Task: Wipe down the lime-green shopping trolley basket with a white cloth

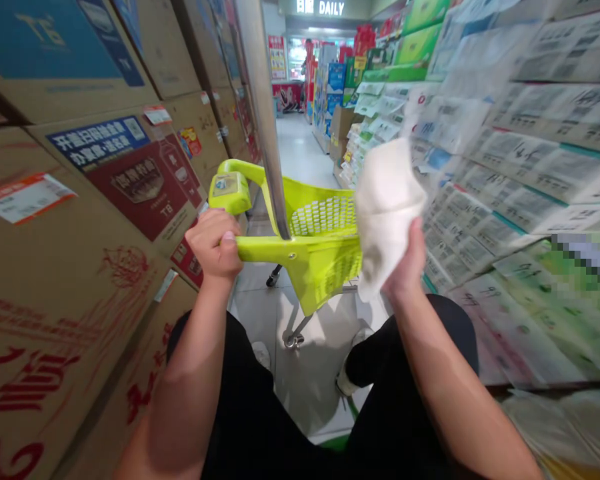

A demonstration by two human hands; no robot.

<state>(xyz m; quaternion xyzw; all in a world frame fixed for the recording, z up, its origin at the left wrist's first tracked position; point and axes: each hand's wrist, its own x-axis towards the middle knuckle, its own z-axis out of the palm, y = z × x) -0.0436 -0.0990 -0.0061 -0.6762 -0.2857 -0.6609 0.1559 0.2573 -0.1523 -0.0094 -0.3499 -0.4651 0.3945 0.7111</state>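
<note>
My left hand [213, 245] is wrapped round the handle of a lime-green shopping cart [325, 257], near its left end. In my right hand [405, 267] is a white package [387, 207], soft-looking and partly blurred, held upright beside the cart's right side. It hides part of the basket. The fingers behind the package are mostly hidden. A metal pole [265, 113] rises from the cart next to my left hand. Both forearms reach forward over my knees.
Stacked cardboard boxes [70, 253] line the left side. Shelves of packaged paper goods [520, 167] stand close on the right. An aisle floor [300, 143] runs ahead between them, past a cardboard carton [341, 127]. Caster wheels [293, 342] rest near my shoes.
</note>
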